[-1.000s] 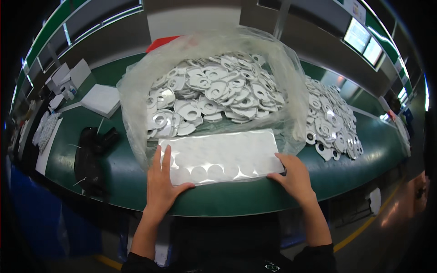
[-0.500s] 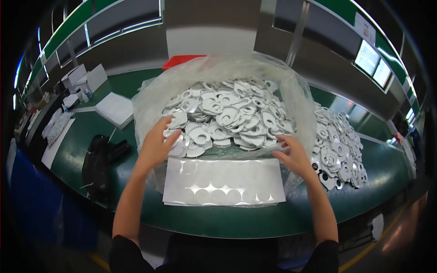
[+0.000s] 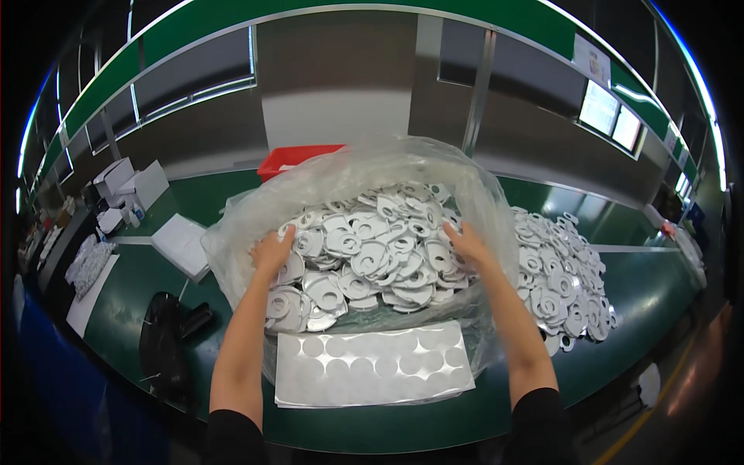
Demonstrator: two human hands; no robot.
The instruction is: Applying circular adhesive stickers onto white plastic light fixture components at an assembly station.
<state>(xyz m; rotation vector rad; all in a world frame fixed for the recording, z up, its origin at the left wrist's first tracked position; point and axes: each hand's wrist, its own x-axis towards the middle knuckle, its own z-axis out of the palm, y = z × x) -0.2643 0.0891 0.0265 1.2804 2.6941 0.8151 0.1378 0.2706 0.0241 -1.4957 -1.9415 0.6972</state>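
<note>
Green tabletop (image 3: 635,287) is partly covered by a clear plastic bag (image 3: 418,164), in which pale holed parts (image 3: 372,252) are heaped. Nearer, a circle-patterned sheet (image 3: 364,380) is laid. The heap is flanked by the left hand (image 3: 272,253) and right hand (image 3: 468,245); whether anything is grasped cannot be told.

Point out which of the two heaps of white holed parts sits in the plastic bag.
The larger, middle heap, beyond the circle-patterned sheet: the plastic bag surrounds it. The smaller heap at right lies outside the bag, on the green tabletop.
</note>
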